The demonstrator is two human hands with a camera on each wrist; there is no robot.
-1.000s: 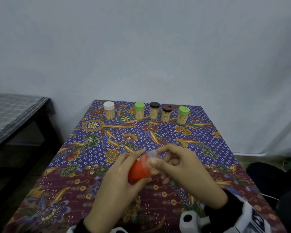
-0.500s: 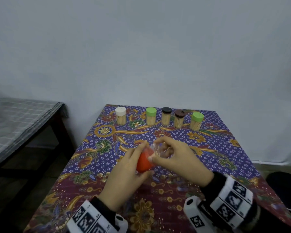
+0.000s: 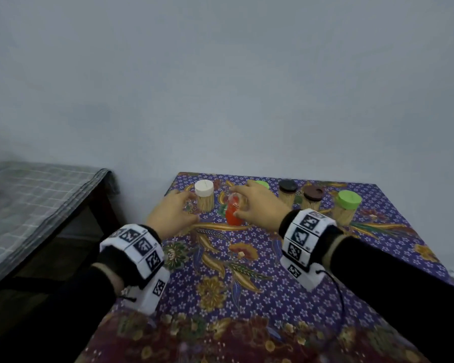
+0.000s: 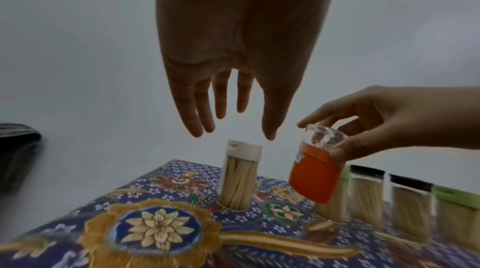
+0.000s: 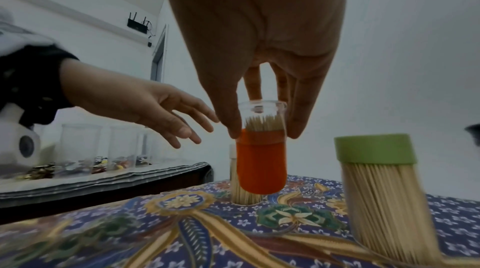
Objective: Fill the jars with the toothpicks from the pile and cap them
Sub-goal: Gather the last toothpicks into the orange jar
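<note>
The right hand [image 5: 259, 46] has its grip closed on the orange-capped jar [image 5: 261, 161], thumb and fingers pinching the clear end so the orange cap hangs downward, clear of the worktop [image 3: 247, 297] and tilted in the left-wrist view. The toothpicks show inside it, so the step in hand looks like setting a filled, capped jar into the row at the far edge. It hangs over the gap between the white-capped jar [image 3: 204, 196] and the green-capped jar [image 5: 376, 190] on its right. The left hand [image 3: 172, 216] holds nothing, its fingers spread and relaxed, just beside the white cap. The next move calls for turning the jar cap-up, if it is to match its neighbours, and lowering it straight into the gap; both flanking jars stand close and could be knocked. Further right stand a black-capped jar [image 3: 287, 192], a brown-capped jar [image 3: 312, 197] and a second green-capped jar [image 3: 347, 206]. No loose pile is visible, though blur makes this uncertain. A side bench [image 3: 37, 200] stands to the left.
</note>
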